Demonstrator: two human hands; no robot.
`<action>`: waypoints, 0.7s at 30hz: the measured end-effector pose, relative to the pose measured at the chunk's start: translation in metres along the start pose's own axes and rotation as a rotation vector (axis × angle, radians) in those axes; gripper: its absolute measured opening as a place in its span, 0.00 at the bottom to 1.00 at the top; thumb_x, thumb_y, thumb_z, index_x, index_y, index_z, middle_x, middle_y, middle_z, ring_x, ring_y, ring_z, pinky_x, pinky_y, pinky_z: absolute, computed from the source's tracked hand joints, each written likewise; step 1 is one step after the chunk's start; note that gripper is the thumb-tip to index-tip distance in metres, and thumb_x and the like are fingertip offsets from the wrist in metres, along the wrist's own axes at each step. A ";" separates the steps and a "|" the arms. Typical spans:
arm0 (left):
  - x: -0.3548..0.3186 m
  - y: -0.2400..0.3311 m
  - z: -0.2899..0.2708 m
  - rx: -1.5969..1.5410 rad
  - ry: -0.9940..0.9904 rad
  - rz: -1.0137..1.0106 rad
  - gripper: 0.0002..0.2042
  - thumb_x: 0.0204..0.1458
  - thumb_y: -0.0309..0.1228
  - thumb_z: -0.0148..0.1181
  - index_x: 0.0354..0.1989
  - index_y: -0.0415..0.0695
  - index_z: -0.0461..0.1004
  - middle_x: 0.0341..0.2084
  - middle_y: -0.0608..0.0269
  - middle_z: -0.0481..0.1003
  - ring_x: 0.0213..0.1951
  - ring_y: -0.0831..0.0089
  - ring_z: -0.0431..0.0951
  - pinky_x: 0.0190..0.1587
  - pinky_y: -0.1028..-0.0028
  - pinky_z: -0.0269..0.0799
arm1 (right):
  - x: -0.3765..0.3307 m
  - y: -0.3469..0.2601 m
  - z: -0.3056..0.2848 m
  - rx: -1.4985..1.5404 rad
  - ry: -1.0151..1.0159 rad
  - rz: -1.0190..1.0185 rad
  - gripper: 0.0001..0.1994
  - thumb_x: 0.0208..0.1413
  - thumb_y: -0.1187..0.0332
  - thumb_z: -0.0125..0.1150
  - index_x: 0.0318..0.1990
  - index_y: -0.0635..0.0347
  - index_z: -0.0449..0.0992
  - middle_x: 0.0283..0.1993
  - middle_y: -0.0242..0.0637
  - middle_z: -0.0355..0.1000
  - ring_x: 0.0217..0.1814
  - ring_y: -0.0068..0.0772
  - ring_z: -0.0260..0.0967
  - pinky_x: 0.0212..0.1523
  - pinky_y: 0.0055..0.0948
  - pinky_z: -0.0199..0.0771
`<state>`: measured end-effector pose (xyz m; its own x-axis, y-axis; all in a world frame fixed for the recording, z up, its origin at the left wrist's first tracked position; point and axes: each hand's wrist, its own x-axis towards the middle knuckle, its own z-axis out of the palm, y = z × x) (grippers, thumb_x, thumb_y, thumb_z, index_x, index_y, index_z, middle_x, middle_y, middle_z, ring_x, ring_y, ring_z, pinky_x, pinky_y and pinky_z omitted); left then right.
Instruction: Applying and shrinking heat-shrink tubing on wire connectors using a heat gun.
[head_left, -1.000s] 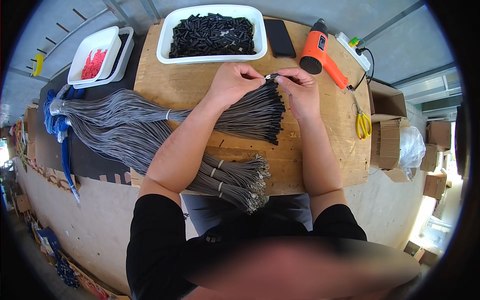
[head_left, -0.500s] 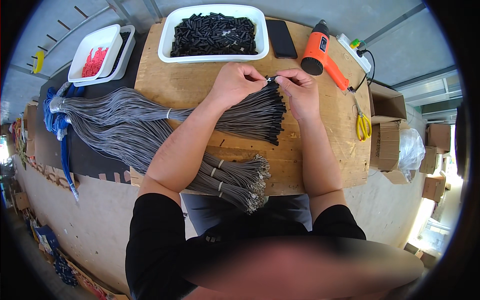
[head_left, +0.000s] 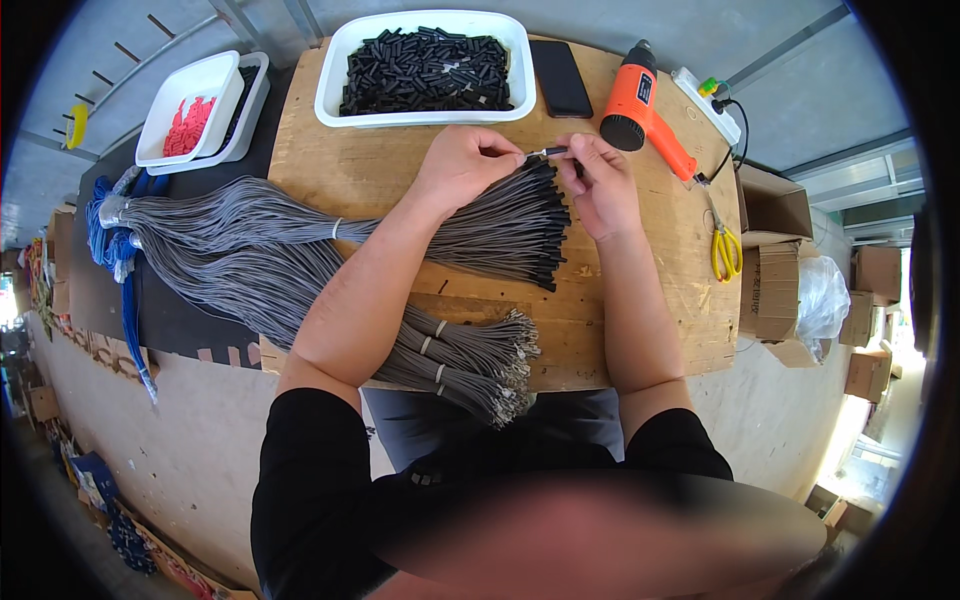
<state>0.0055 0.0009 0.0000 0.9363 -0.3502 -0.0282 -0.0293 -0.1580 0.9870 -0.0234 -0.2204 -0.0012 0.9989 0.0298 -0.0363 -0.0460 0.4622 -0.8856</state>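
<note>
Above a fan of grey cables [head_left: 480, 235] with black-sleeved ends, my left hand [head_left: 467, 165] pinches the end of one grey cable. My right hand [head_left: 598, 185] holds the far end of a short black sleeve [head_left: 554, 151] between thumb and fingers. The sleeve lies in line with the cable end, between the two hands. How far the cable sits inside it is too small to tell. Nearer to me, several tied bundles of grey cable with bare metal terminals [head_left: 515, 365] rest at the table's front edge.
A white tub [head_left: 326, 95] of loose black sleeves stands at the back, beside a dark phone [head_left: 563, 80]. An orange heat gun [head_left: 636, 100], a power strip [head_left: 708, 105] and yellow-handled scissors [head_left: 727, 250] lie at right. Back left is a white tray [head_left: 160, 135] with red pieces.
My right fingers have shifted slightly right and up along the sleeve, so more of the black sleeve now shows between my hands. My left hand has moved slightly left.
</note>
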 end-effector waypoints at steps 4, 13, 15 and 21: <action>-0.001 0.005 0.001 -0.006 0.004 -0.009 0.08 0.55 0.27 0.69 0.38 0.34 0.84 0.28 0.66 0.81 0.30 0.83 0.76 0.34 0.80 0.72 | 0.002 -0.003 -0.005 0.071 -0.039 0.133 0.11 0.66 0.67 0.61 0.44 0.69 0.79 0.37 0.38 0.80 0.25 0.17 0.60 0.23 0.17 0.56; 0.000 0.003 0.002 0.022 -0.025 0.084 0.08 0.55 0.27 0.69 0.38 0.34 0.84 0.29 0.63 0.82 0.31 0.83 0.78 0.35 0.79 0.73 | 0.003 0.000 -0.003 0.034 -0.066 0.141 0.10 0.66 0.68 0.61 0.43 0.68 0.79 0.38 0.39 0.80 0.24 0.16 0.60 0.23 0.15 0.56; -0.001 0.004 0.002 -0.003 -0.014 0.061 0.08 0.55 0.26 0.69 0.38 0.34 0.84 0.28 0.63 0.82 0.31 0.82 0.78 0.35 0.79 0.73 | 0.002 -0.003 -0.002 0.043 -0.063 0.142 0.09 0.65 0.68 0.62 0.43 0.68 0.79 0.38 0.39 0.80 0.24 0.16 0.60 0.22 0.15 0.56; -0.001 0.006 0.003 -0.015 -0.029 0.054 0.07 0.55 0.26 0.68 0.38 0.33 0.84 0.28 0.64 0.82 0.30 0.83 0.78 0.35 0.80 0.73 | 0.002 -0.001 -0.003 0.014 -0.053 0.124 0.09 0.65 0.70 0.62 0.43 0.68 0.79 0.37 0.40 0.80 0.23 0.16 0.58 0.22 0.16 0.55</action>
<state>0.0029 -0.0025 0.0056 0.9228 -0.3848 0.0205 -0.0738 -0.1242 0.9895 -0.0218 -0.2239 -0.0019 0.9837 0.1339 -0.1203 -0.1695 0.4642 -0.8694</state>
